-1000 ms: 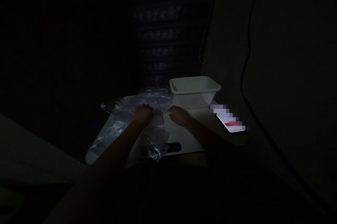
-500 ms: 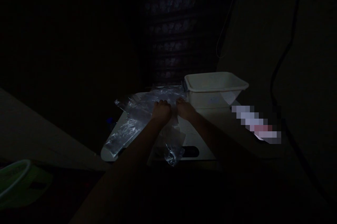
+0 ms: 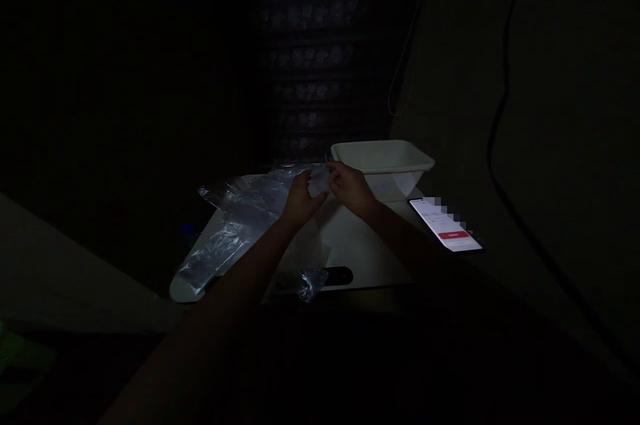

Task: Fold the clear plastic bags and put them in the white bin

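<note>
Crinkled clear plastic bags [image 3: 250,202] lie spread over the left part of a small white table [image 3: 365,245]. My left hand [image 3: 301,202] is over their right side, thumb stretched away from the fingers. Just right of it, my right hand [image 3: 350,186] has its fingertips pinched together at a thin, pale piece of plastic [image 3: 319,180] between the hands. The dim light hides whether the left fingers touch this piece. A crumpled bag end [image 3: 311,284] hangs by the table's front edge.
A white plastic basin [image 3: 395,182] stands at the back right of the table, close behind my right hand. A lit phone [image 3: 447,225] lies at the right. A dark cable [image 3: 505,78] runs down the right wall. Something green [image 3: 23,365] is low at the left.
Both hands have moved up toward the back of the table. The left hand went from curled to thumb spread, and the right now pinches the plastic. The view has shifted to the right.
</note>
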Available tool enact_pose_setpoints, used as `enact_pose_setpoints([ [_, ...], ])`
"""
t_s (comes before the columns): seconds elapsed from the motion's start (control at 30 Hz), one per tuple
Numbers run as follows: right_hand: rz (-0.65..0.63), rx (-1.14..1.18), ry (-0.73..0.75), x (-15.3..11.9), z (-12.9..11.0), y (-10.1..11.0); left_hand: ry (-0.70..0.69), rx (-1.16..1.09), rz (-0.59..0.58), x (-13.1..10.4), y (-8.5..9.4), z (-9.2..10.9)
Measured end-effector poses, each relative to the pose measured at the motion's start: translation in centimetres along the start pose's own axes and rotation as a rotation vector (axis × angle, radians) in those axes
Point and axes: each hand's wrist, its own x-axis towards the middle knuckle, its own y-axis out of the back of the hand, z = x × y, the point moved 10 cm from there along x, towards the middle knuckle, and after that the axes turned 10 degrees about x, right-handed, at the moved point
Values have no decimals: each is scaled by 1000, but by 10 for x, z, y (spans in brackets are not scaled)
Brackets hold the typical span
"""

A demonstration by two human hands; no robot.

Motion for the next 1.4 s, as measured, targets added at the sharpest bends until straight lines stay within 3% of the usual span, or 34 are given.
enact_pose_setpoints([
  [0.13,14,-56,-38,-13,3,23,-119,-112,-76,-3,-18,34],
  [0.23,35,-66,-119,-25,18,40,-233,-32,-113,-7,-24,61],
  [0.3,58,-61,-148,-32,29,51,-234,41,-118,-7,-23,69],
  [0.5,138,-70,-177,-46,57,80,-104,57,-74,-3,-18,57],
  [0.63,199,-105,-204,-53,66,91,34,-156,-91,0,-28,40],
  [0.73,276,-234,-174,-57,59,100,204,-419,-153,-3,-41,29],
  [0.8,305,-277,-152,-59,53,101,298,-557,-169,-6,-46,25],
  [0.87,252,-201,-185,-58,55,93,335,-605,-170,-8,-47,24],
  [1.0,-43,58,-331,-58,64,54,286,-595,-193,-9,-47,30],
  [1.1,-163,51,-401,-62,63,37,230,-570,-214,-9,-46,36],
  [1.2,-150,-115,-372,-62,58,38,164,-475,-190,-7,-42,39],
  [1.4,24,-364,-245,-55,44,59,33,-312,-175,-3,-37,45],
])
